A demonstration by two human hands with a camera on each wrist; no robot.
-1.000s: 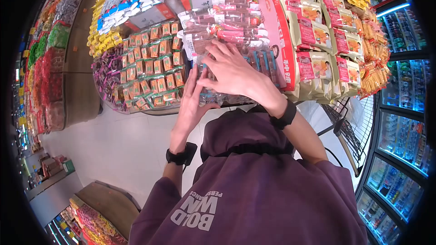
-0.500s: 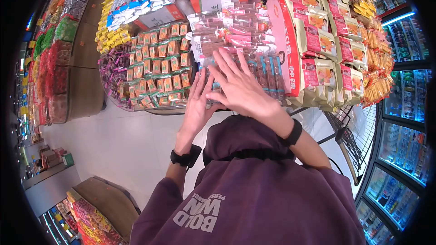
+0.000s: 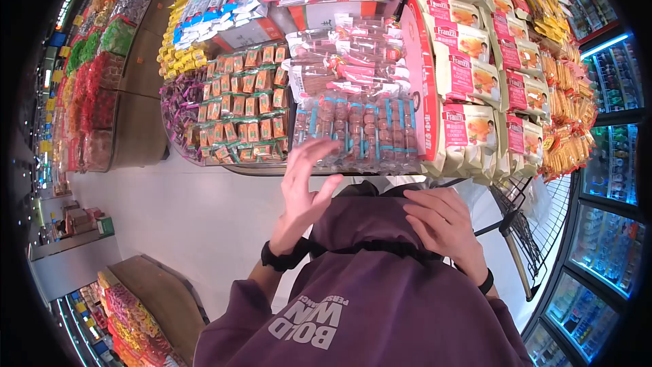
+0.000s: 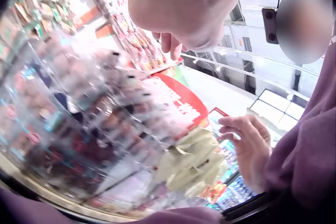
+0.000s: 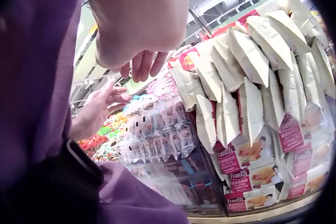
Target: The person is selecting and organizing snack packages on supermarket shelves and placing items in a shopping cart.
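Note:
My left hand [image 3: 299, 194] is raised at the display's front edge, its fingers loosely bent and holding nothing. In the head view its fingertips overlap clear packs [image 3: 367, 126] of round brown snacks with teal strips, laid in a row. My right hand [image 3: 448, 221] is lower and to the right, in front of the purple garment, with relaxed fingers and nothing in them. The left wrist view shows the right hand [image 4: 252, 148] apart from the display. Seen from the right wrist, the left hand [image 5: 97, 108] hovers left of the clear packs [image 5: 157, 132].
Orange-and-green wrapped snacks [image 3: 248, 105] lie left of the clear packs, pink-and-white packs [image 3: 353, 54] behind them. Cream Franzzi bags [image 3: 465, 129] are stacked to the right. A wire cart [image 3: 533, 231] stands at the right, near lit coolers [image 3: 604, 238]. Pale floor [image 3: 183, 217] spreads to the left.
Both hands have come away from the clear packs, leaving them uncovered. The right hand has drawn back and down to the right; the left has pulled slightly toward the body. The view has shifted a little.

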